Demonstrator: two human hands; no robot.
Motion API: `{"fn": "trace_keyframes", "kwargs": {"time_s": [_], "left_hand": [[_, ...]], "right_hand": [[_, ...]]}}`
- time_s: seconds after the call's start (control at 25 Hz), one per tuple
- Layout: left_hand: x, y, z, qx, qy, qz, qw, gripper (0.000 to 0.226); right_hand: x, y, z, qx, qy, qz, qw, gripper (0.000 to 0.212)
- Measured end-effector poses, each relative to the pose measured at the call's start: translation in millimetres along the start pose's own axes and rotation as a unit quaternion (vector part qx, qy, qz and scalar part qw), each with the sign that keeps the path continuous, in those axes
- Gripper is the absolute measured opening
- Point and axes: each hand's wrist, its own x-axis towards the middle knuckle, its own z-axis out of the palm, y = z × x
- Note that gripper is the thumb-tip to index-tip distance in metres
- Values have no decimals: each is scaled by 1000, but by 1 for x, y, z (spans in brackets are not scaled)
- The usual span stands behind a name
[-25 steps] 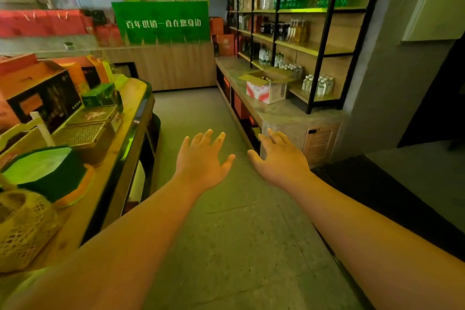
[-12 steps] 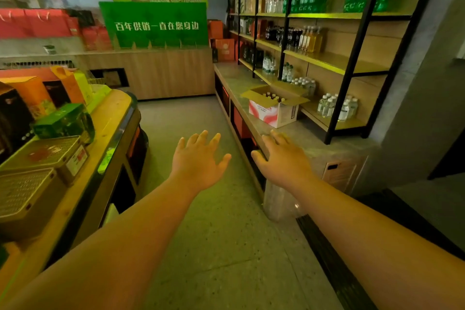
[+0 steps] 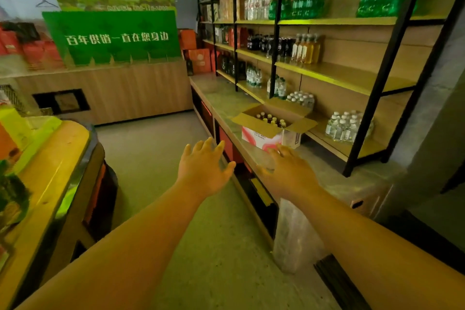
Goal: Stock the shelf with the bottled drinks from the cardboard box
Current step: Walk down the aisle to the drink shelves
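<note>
Both hands are held out ahead with fingers spread and nothing gripped: the left hand over the aisle floor, the right hand over the front edge of the bench, short of the cardboard box. That box stands on the bench with its flaps folded open, and the caps of the bottled drinks are seen inside it. The approach appears to be the step in hand; no bottle has yet been taken. The next move is judged to call for a reach down between the flaps and a grip round one bottle's neck. Behind the box rises the shelf, whose middle board is largely bare at its near end. Clear water bottles are packed on the lowest board just beside the box. The raised flaps and the black upright may hinder a lift.
</note>
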Motion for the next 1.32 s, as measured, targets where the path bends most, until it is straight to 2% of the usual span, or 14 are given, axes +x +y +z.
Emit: {"fn": "trace_keyframes", "kwargs": {"time_s": [0.28, 0.4, 0.52, 0.64, 0.92, 1.08, 1.32], "left_hand": [[193, -52, 74, 2, -17, 39, 999, 74], [280, -60, 108, -5, 4, 58, 998, 70], [384, -64, 146, -15, -13, 66, 998, 70], [477, -61, 174, -25, -26, 73, 997, 71], [654, -44, 236, -56, 3, 158, 986, 66], [744, -32, 289, -67, -5, 210, 975, 64], [870, -6, 346, -93, -28, 316, 944, 65]], "right_hand": [[189, 5, 34, -23, 23, 21, 999, 66], [279, 24, 59, -13, 38, 26, 999, 70], [387, 50, 83, -48, 25, 25, 998, 78], [463, 76, 88, -50, 21, 78, 995, 65], [603, 125, 112, -39, 24, 149, 988, 65], [665, 144, 137, -36, 32, 211, 976, 57], [747, 168, 161, -27, 38, 328, 944, 67]]}}
